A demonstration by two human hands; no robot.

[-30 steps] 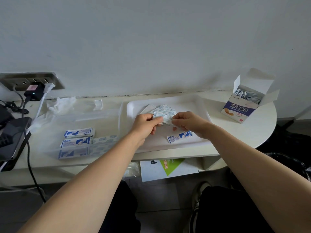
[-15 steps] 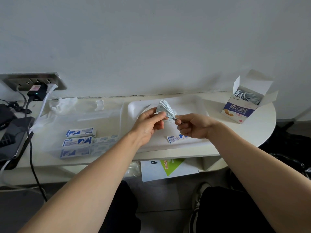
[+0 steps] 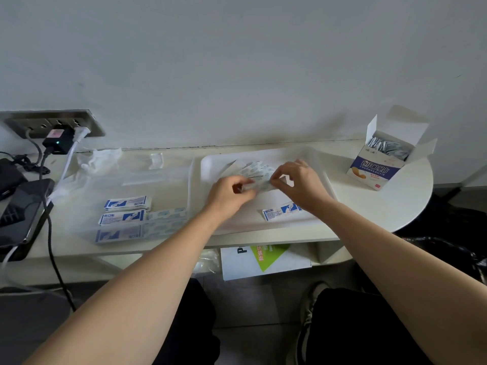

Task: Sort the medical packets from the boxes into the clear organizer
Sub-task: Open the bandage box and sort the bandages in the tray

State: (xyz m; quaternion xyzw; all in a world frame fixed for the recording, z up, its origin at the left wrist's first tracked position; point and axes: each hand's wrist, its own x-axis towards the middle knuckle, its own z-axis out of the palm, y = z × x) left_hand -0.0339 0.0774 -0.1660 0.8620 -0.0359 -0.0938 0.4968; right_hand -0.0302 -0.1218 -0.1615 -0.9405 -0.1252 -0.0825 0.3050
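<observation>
Over white tray (image 3: 208, 164) | left hand (image 3: 232, 192) and right hand (image 3: 299, 187) pinch fanned packets (image 3: 259, 170) | white, blue-dotted wrappers

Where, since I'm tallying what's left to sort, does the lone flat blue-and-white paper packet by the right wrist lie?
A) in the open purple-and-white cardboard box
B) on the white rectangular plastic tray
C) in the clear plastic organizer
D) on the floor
B: the blue-and-white packet lies flat on the white tray, beside the right hand, which with the left hand pinches pale packets.
</observation>
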